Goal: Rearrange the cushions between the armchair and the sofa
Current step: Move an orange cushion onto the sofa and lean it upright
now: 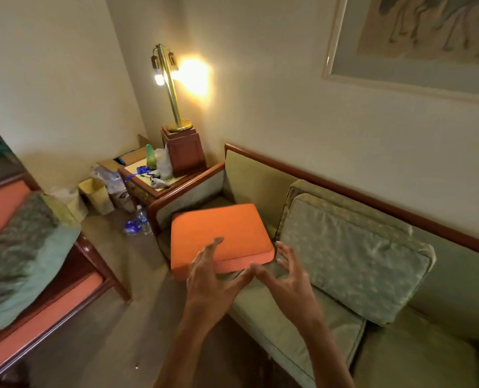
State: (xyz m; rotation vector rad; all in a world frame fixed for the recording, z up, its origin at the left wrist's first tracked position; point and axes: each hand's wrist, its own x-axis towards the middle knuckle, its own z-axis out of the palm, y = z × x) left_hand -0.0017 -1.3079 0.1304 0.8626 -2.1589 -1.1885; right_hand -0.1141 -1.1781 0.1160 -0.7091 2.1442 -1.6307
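Observation:
A flat orange cushion [218, 233] lies on the left end of the green sofa [274, 312], its front corner hanging past the seat edge. My left hand [213, 278] hovers open just in front of it, fingers spread over its near edge. My right hand [285, 278] is open too, beside the cushion's right corner. A pale green patterned cushion [353, 253] leans against the sofa back to the right. At the left, the armchair [53, 292] with orange upholstery holds a dark green patterned cushion [17, 247].
A wooden side table [160, 183] stands in the corner with a lit brass lamp [171, 88] and small items on it. A waste bin [97, 196], bags and a water bottle [143, 219] lie on the floor between armchair and sofa. A framed picture [423, 40] hangs above the sofa.

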